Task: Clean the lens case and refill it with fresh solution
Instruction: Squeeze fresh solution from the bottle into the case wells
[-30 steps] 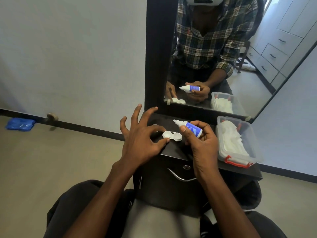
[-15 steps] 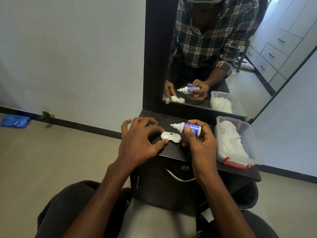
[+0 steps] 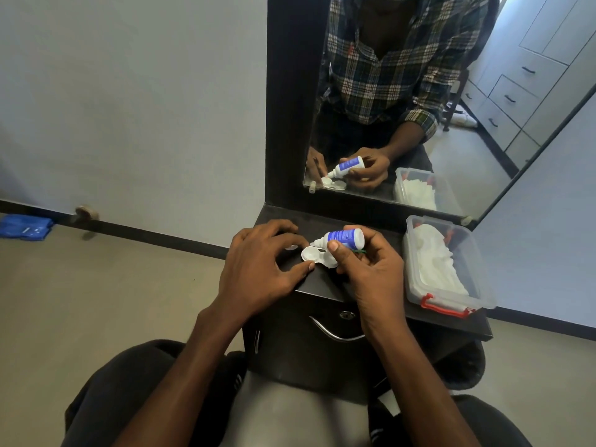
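Note:
A white lens case (image 3: 312,255) with two round wells lies uncapped on the dark cabinet top (image 3: 325,285). My left hand (image 3: 258,269) holds it steady, thumb against its near edge and fingers curled over its far side. My right hand (image 3: 364,269) grips a small white solution bottle (image 3: 343,238) with a blue label, tipped so the nozzle points down and left over the case. A small clear cap (image 3: 291,247) lies just beyond the case, partly hidden by my left fingers.
A clear plastic box (image 3: 451,304) with red latches, filled with white tissue, stands at the right of the cabinet top. A black-framed mirror (image 3: 290,108) rises behind it. The drawer handle (image 3: 335,332) sits below the edge. A blue cloth (image 3: 25,228) lies on the floor far left.
My left fingers came down from spread to curl around the case. The bottle has tilted from level to nozzle-down and moved closer over the case.

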